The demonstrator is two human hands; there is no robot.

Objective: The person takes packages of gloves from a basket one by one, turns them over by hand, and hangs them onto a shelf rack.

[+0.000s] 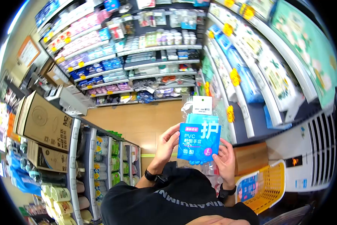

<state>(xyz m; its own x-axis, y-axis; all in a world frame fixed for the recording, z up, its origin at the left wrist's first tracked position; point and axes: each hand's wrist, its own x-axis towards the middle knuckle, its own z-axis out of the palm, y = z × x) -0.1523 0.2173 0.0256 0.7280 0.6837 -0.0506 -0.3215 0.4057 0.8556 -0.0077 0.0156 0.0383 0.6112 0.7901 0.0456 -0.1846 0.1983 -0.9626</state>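
Note:
A blue pack of PVC gloves [193, 140] is held up in front of the chest, its printed front facing me. It has a white hang tag [202, 105] at the top, in clear plastic, and a pink "L" size mark. My left hand [167, 144] grips the pack's left edge with thumb and fingers. On the other side, my right hand [224, 160] holds the lower right edge. Blue glove fingers show below the printed card. Both wrists wear black bands.
A yellow basket [268, 187] with blue-and-pink packs inside stands at lower right, beside a white vented appliance [314, 150]. Stocked shelves [157, 48] rise ahead, with more shelves [247, 75] close on the right. Cardboard boxes [44, 122] sit on a shelf unit at left. Tan floor [134, 120] lies between.

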